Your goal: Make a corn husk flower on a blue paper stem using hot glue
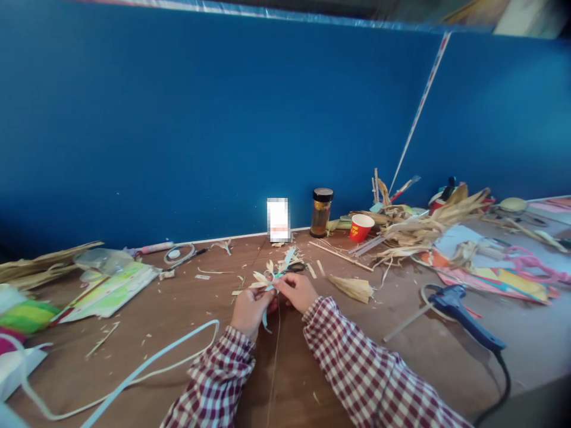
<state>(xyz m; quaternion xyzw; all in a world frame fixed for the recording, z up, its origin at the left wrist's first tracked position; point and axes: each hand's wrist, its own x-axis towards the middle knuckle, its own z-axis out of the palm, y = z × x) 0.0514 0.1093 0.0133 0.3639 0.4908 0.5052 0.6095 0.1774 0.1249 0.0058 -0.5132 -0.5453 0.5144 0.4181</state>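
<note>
My left hand [250, 309] and my right hand [297, 291] meet over the brown table [178, 333], both pinching a small piece made of pale dried husk strips [263, 278] with a light blue strip in it. The husk tips fan out to the left and upward from my fingers. Both sleeves are red-and-white checked. Just behind the piece lie black-handled scissors [295, 267]. A folded bundle of dried husk [357, 288] lies to the right of my right hand.
A blue glue gun [464, 315] with a black cord lies at right. A red paper cup [360, 227], a dark-lidded jar [321, 212] and a heap of dried husks [423, 229] stand by the blue wall. White cable [147, 365] loops at left, beside coloured paper packets [107, 291].
</note>
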